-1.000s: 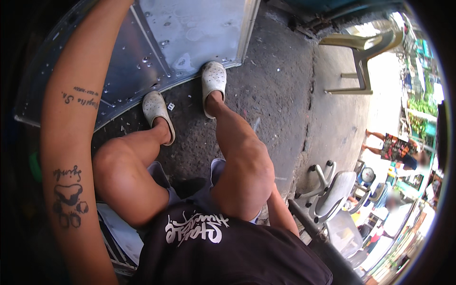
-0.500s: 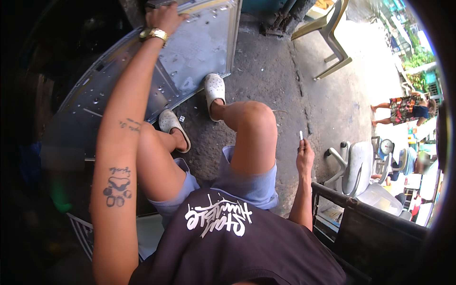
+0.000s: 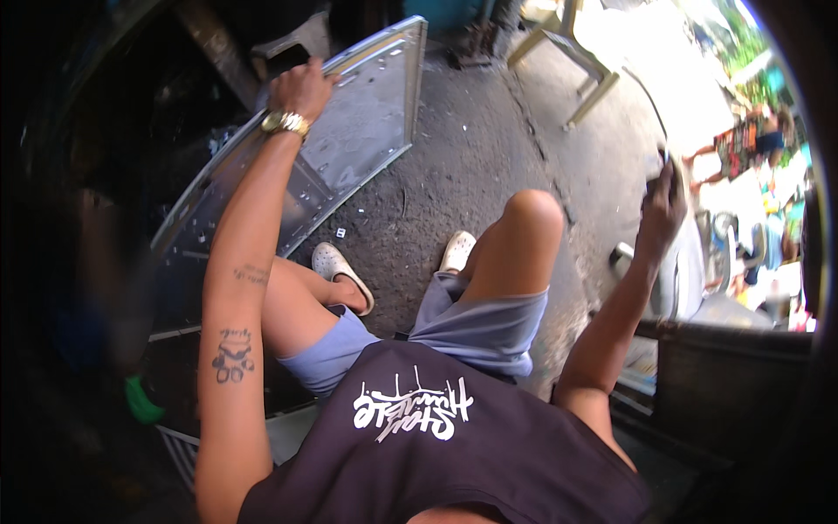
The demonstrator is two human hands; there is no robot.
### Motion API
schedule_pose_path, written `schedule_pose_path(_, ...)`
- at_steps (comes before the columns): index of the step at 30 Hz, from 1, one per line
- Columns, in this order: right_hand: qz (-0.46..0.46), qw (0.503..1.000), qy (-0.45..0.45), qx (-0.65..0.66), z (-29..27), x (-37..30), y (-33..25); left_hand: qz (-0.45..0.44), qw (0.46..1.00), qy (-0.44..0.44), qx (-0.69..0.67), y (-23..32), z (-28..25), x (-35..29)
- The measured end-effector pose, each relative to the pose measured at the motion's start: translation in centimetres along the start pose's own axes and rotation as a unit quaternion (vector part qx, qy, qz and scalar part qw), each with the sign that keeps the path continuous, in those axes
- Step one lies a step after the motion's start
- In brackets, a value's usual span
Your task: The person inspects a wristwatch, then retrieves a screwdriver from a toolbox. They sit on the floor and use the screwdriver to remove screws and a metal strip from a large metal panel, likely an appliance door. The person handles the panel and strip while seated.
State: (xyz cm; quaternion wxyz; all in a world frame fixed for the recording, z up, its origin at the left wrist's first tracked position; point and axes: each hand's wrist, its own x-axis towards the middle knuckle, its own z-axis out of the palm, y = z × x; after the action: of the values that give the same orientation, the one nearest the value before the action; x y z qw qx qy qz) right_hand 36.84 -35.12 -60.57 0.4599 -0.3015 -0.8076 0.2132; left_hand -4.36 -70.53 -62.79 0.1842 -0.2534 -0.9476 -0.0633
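Note:
My left hand [image 3: 301,92], with a gold watch on its wrist, is closed over the upper edge of a large grey metal panel [image 3: 362,109]. The panel is tilted, its lower edge near the floor, with small bits scattered over its face. Out to the right, my raised right hand [image 3: 665,205] is closed around a thin, pale stick [image 3: 668,157], whose kind I cannot make out. A thin dark curved line [image 3: 650,96] runs beyond its fingertips; whether it joins the stick is unclear.
A beige plastic chair [image 3: 576,52] stands ahead on the concrete floor [image 3: 463,166]. At right are a grey office chair [image 3: 681,271] and a dark bench-like frame [image 3: 724,367]. Another person [image 3: 742,144] stands farther off. Something green [image 3: 142,400] shows at lower left.
The panel's upper edge has tipped toward me under my left hand. My right hand has swung outward and up. My right foot has pulled back from the panel.

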Motion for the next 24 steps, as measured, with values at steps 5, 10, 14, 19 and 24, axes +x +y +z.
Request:
schedule_pose_path(5,0.065,0.987,-0.035,0.145,4.2,2.3,-4.3,-0.034,0.997,-0.041,0.047,2.8,-1.6,-0.9)
schedule_pose_path(10,-0.015,0.977,-0.163,0.139,7.3,4.4,-7.2,-0.028,0.987,-0.131,0.084,4.8,-3.5,-0.5)
schedule_pose_path(14,0.005,0.927,-0.356,0.115,7.8,5.9,-6.8,0.007,0.985,-0.155,0.08,6.1,-4.0,-0.9)
schedule_pose_path(19,0.009,0.914,-0.334,0.229,11.3,4.5,-6.0,0.026,0.99,-0.136,0.011,5.5,-3.4,-1.5)
schedule_pose_path(24,0.114,0.813,-0.403,0.404,11.6,3.5,-5.3,0.061,0.901,-0.214,-0.371,3.3,-7.0,0.5)
